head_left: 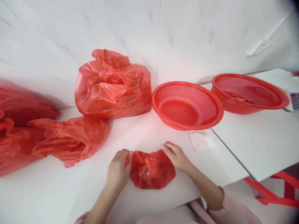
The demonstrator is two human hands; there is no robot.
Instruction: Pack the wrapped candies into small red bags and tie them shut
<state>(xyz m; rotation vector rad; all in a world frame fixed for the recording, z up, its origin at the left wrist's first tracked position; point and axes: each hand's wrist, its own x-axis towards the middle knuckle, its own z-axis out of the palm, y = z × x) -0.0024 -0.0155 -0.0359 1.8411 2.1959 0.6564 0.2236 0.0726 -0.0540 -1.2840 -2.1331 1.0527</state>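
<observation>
A small red plastic bag (151,174) lies near the table's front edge, its upper part gathered and wrinkled in the middle. My left hand (119,166) is closed on the bag's left upper corner, with a bit of red plastic showing between its fingers. On the other side, my right hand (176,154) pinches the right upper corner between thumb and fingers. Whatever the bag contains is hidden by the plastic. Behind it stands an empty red mesh basket (187,124), with a crumpled white tissue (202,141) in front.
A large full red bag (112,96) leans near the tiled wall. More red bags (70,140) lie at the left. A second red basket (247,107) holds a few small items at the right. A seam splits the white tabletop (257,137); a red stool (273,196) stands below.
</observation>
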